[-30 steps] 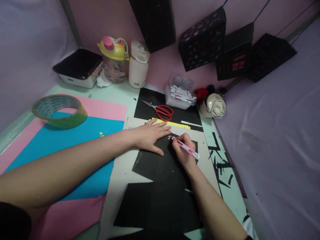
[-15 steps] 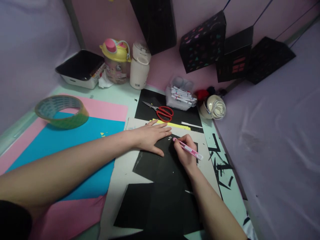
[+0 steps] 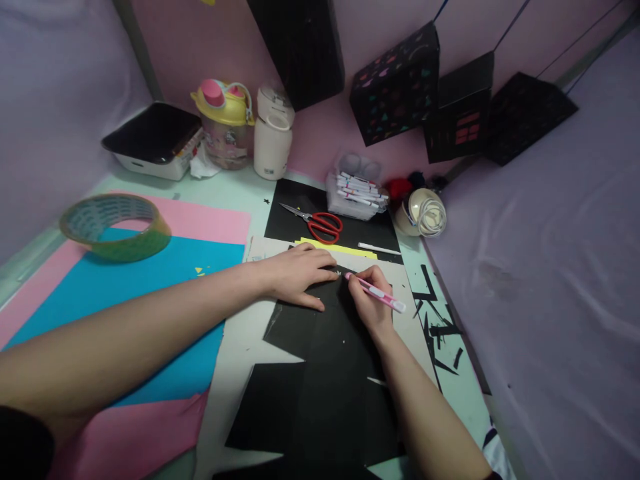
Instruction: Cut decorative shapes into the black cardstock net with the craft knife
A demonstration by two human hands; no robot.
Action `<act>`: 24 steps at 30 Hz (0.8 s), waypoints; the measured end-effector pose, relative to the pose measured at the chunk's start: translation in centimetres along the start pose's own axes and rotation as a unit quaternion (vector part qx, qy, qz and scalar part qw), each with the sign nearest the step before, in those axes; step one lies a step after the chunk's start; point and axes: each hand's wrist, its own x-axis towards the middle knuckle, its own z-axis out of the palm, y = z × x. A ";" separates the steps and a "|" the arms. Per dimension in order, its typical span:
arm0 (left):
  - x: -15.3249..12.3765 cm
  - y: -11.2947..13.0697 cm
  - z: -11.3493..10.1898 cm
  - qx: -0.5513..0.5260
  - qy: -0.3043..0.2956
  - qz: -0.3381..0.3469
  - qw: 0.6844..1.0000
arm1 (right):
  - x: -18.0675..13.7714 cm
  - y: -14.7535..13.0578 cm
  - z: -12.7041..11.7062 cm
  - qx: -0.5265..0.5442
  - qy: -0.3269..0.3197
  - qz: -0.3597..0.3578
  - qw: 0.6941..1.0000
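My right hand (image 3: pixel 371 299) is closed round a pink craft knife (image 3: pixel 376 293), its tip down at the black paper (image 3: pixel 330 380). Small pale cut-out marks (image 3: pixel 339 274) show in the paper beside that tip. Flat on the upper left part of the same sheet lies my left hand (image 3: pixel 303 275), fingers spread and holding nothing. The black paper has notched edges and rests on a whitish board (image 3: pixel 240 380). Just beyond my left fingers a yellow paper strip (image 3: pixel 345 250) sticks out.
Red-handled scissors (image 3: pixel 320 223) and a white pen (image 3: pixel 379 249) lie behind my hands. A box of markers (image 3: pixel 360 190) stands at the back. Left is a tape roll (image 3: pixel 135 247) on blue paper (image 3: pixel 200 250); black scraps (image 3: pixel 445 330) lie right. Black paper boxes (image 3: pixel 400 87) hang above.
The whole view has shifted slightly. My left fingers sit closer to the cut-out marks and cover part of them. The knife stays in my right hand at nearly the same spot.
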 end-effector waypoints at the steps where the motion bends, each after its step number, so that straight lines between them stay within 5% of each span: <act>1: 0.0 0.0 0.0 0.002 -0.002 -0.001 1.000 | 0.0 0.0 0.1 -0.004 -0.003 -0.003 1.000; 24: 0.2 0.3 -0.1 0.015 -0.002 -0.009 1.000 | -0.2 -0.6 0.1 -0.050 -0.020 -0.034 0.998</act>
